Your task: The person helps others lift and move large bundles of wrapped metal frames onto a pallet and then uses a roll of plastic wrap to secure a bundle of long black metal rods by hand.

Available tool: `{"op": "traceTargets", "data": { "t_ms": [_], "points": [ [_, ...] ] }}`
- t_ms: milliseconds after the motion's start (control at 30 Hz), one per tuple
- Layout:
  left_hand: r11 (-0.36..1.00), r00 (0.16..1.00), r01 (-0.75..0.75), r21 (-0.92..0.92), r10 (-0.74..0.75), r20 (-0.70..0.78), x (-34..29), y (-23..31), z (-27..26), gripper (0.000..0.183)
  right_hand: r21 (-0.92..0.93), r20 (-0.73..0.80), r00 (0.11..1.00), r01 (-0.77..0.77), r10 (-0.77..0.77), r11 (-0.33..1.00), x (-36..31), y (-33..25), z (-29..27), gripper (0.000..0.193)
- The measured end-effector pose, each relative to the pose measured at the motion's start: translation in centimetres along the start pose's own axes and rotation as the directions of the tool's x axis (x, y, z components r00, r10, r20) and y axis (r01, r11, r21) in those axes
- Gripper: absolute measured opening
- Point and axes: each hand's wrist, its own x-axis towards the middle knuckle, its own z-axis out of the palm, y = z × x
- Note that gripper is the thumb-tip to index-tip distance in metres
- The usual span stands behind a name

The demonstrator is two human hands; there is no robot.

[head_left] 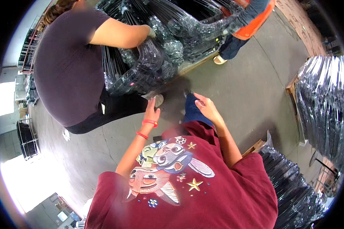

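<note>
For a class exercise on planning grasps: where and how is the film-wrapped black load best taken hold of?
Probably by the lower bulge of the load, coming from the near side, between the dark-topped co-worker and the orange-clad one. It swells outward there under creased, shiny film, so the left hand and right hand should likely cup rather than pinch.

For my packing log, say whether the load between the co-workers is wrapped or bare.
Wrapped, at least partly: glossy film stretches over the dark load.
</note>
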Motion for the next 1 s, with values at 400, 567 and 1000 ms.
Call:
{"op": "traceTargets", "data": {
  "t_ms": [400, 567, 1000],
  "points": [
    [0.997, 0.998, -0.04, 0.067, 0.043, -0.047, 0.7, 0.7, -1.7, 0.056, 0.043, -0.003, 0.991, 0.132, -0.132, 0.99, 1.1, -1.6, 4.7, 0.037],
    [0.995, 0.996, -0.043, 0.095, 0.049, -0.071, 2.7, 1.0, -3.4, 0.056, -0.045, 0.127, 0.989, 0.079, -0.072, 0.996, 3.6, -4.6, 5.6, 0.039],
    [0.991, 0.984, 0.044, 0.125, -0.021, -0.177, 9.7, 1.7, -6.4, 0.058, -0.484, 0.296, 0.873, 0.486, -0.387, 0.727, 15.8, -7.1, 13.0, 0.068]
  ]
}}
